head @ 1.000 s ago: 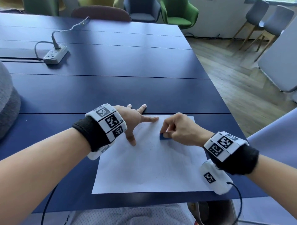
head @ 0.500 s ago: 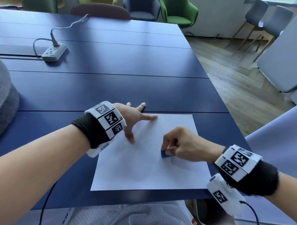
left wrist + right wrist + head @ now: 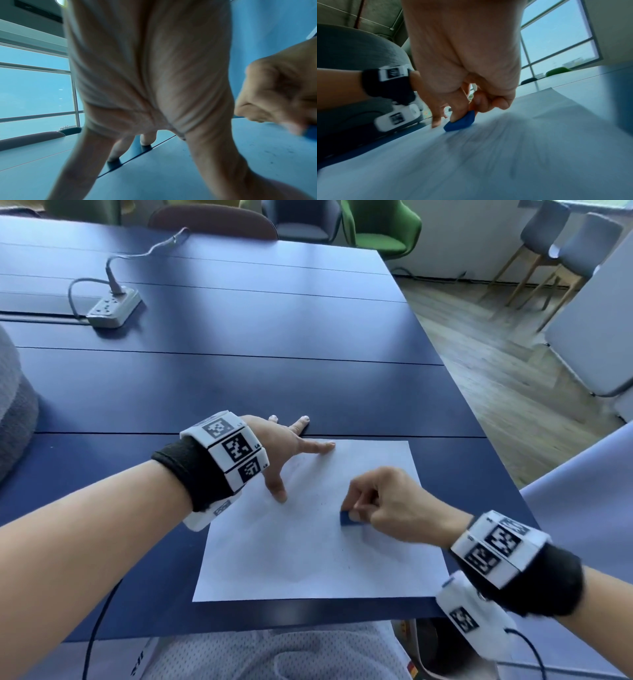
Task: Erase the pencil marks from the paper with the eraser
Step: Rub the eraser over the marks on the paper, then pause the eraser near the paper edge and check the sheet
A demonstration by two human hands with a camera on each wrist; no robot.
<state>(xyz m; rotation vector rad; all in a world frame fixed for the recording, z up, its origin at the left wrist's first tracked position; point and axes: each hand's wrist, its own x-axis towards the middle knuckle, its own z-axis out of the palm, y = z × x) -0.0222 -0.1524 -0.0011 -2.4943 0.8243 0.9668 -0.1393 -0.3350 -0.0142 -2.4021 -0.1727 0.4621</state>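
A white sheet of paper [image 3: 308, 559] lies on the dark blue table [image 3: 239, 378] near its front edge. My right hand [image 3: 356, 508] pinches a small blue eraser [image 3: 350, 518] and presses it on the paper's right half; the right wrist view shows the eraser [image 3: 460, 121] tilted on the sheet between thumb and fingers. Faint pencil smudges and crumbs [image 3: 274, 152] show on the paper. My left hand [image 3: 291, 460] is spread flat, thumb and forefinger on the paper's upper left corner, the other fingertips on the table beyond it.
A white power strip [image 3: 113, 308] with its cable lies at the far left of the table. A grey cushion-like thing [image 3: 13, 412] sits at the left edge. Chairs [image 3: 380, 224] stand behind the table, and wooden floor [image 3: 496, 378] drops away on the right.
My right hand has drawn the eraser down the paper toward me, from near the top edge to the middle right. The left hand has stayed pressed on the corner.
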